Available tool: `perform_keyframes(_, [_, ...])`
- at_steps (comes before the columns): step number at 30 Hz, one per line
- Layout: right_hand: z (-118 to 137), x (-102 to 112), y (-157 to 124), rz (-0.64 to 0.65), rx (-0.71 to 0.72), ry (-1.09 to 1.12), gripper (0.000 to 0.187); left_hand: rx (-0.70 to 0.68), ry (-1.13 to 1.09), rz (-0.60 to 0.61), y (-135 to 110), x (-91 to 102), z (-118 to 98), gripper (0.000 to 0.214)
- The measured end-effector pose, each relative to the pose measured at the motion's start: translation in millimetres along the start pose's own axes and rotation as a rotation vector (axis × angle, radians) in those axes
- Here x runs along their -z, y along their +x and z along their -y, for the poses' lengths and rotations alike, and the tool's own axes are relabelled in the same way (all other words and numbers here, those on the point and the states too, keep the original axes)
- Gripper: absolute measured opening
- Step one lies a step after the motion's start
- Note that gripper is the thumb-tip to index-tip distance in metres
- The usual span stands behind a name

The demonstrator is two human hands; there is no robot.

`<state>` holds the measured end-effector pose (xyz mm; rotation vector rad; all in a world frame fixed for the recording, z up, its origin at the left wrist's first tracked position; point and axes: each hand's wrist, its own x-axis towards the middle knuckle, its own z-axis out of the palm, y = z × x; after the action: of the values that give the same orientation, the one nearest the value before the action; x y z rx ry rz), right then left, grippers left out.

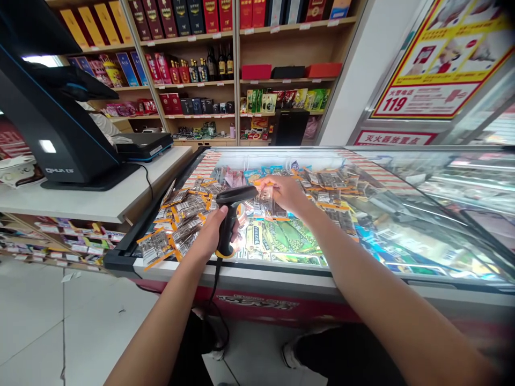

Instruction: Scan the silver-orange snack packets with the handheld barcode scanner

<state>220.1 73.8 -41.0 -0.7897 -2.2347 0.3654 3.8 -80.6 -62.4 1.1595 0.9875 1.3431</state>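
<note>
The person stands at a glass-topped freezer chest point(362, 279) in a shop, both arms stretched over it. The left hand point(213, 236) is wrapped tight around the grip of a black barcode scanner point(231, 214), its head pointing right toward the other hand, its cable point(215, 300) hanging down over the chest's near edge. The right hand point(284, 193) lies further in on the glass, fingers point(267, 185) curled down and pinching one small packet point(267, 201) with an orange border, right in front of the scanner head.

Many more of these orange-edged packets point(177, 220) are strewn over the lid: a thick drift toward its left edge and near left corner, another band along the far side to the right of the hand. I cannot tell from where they lie which have been scanned and which have not, so it looks like the work is somewhere in the middle, with a good many packets to handle yet.

Left of the chest, the till screen point(52, 128) stands on the white surface point(80, 201).
</note>
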Motion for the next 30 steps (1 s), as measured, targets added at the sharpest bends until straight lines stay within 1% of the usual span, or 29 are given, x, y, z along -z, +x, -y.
perform_keyframes(3, [-2.8, -0.8, 0.6, -0.005, -0.012, -0.044, 0.041, -0.010, -0.007, -0.016, -0.9, 2.9, 1.0, 0.051])
perform_keyframes(8, [-2.3, 0.6, 0.1, 0.021, -0.037, -0.065, 0.045, 0.000, -0.012, -0.002, -2.4, 3.8, 0.1, 0.048])
perform_keyframes(11, [0.1, 2.3, -0.7, 0.020, -0.015, -0.052, 0.042, -0.001, -0.039, 0.007, -3.3, 3.4, -0.4, 0.046])
perform_keyframes(16, [-0.2, 2.7, -1.7, 0.016, -0.072, -0.016, 0.039, 0.010, -0.038, 0.008, -3.3, 3.2, -0.9, 0.048])
perform_keyframes(23, [-7.8, -1.6, -0.9, 0.038, -0.096, 0.048, 0.037, 0.006, -0.051, -0.010, -2.1, 4.6, -0.7, 0.048])
perform_keyframes(25, [-9.9, 0.5, 1.6, -0.013, -0.108, 0.085, 0.031, -0.006, -0.062, -0.031, -2.2, 5.9, -0.5, 0.048])
perform_keyframes(26, [-11.7, 2.8, 3.0, -0.074, -0.119, 0.096, 0.028, -0.014, -0.073, -0.048, -2.4, 6.4, -0.6, 0.048])
perform_keyframes(28, [-18.4, 9.8, 5.5, -0.261, -0.164, 0.070, 0.023, -0.028, -0.103, -0.095, -2.9, 6.4, -1.5, 0.047])
perform_keyframes(30, [-30.2, 19.6, 5.9, -0.449, -0.227, -0.021, 0.022, -0.041, -0.134, -0.148, -3.0, 5.1, -3.6, 0.046])
